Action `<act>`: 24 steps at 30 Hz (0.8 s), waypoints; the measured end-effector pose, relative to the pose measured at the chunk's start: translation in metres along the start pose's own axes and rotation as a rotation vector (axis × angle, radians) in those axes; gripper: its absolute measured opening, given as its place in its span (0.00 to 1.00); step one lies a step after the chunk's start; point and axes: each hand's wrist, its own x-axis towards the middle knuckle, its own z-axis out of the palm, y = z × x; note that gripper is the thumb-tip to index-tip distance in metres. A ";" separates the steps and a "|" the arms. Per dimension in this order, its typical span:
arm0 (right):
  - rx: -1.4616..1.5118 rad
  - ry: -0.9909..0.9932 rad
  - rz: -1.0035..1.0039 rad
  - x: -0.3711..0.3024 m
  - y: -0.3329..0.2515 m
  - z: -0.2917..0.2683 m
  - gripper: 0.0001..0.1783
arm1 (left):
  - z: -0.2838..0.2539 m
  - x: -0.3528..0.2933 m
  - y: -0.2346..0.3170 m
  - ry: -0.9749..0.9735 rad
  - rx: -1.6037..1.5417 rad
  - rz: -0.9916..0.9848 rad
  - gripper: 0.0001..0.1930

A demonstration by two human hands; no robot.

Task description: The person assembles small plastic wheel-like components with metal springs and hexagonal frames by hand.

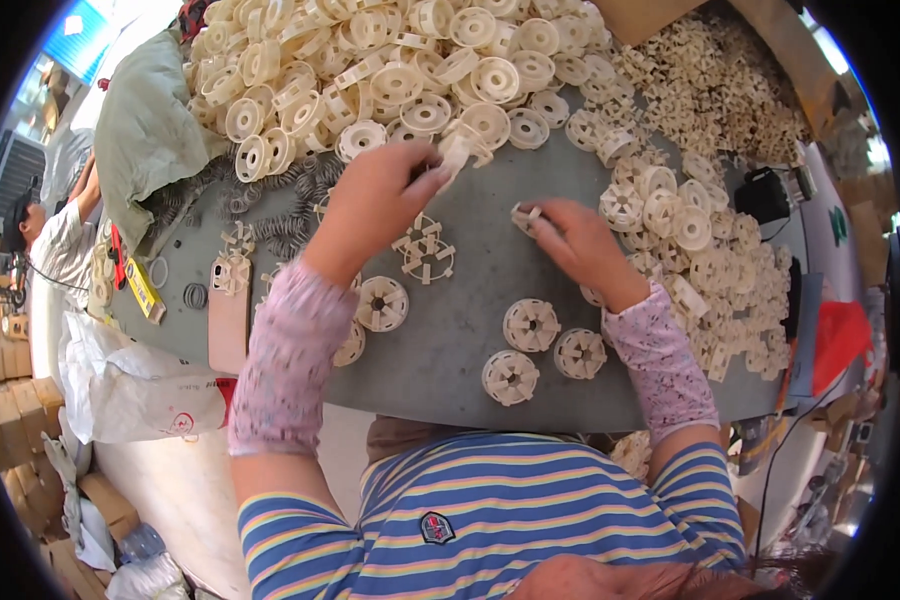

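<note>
My left hand (375, 205) reaches over the grey table and is closed on a cream plastic ring part (456, 158), seen partly edge-on before the heap. Lower and to the right, my right hand (577, 242) pinches a small cream plastic piece (526, 217) at its fingertips. Between my forearms lies an open spoked cream frame (429, 252). Toward my body are three round cream wheels with segmented centres, one of them a slotted wheel (531, 325). Another such wheel (382, 304) rests beside my left sleeve.
A large heap of cream rings (400, 80) covers the far side. Small cream pieces (715, 90) pile up far right, with more wheels (680, 220) nearer. Dark coil springs (288, 225), a phone (229, 320) and a yellow box (144, 291) lie left. Another person (60, 235) is beyond.
</note>
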 end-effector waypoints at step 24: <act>0.275 -0.091 -0.250 -0.034 -0.108 0.016 0.14 | 0.058 -0.151 0.080 -0.115 -1.557 -0.778 0.47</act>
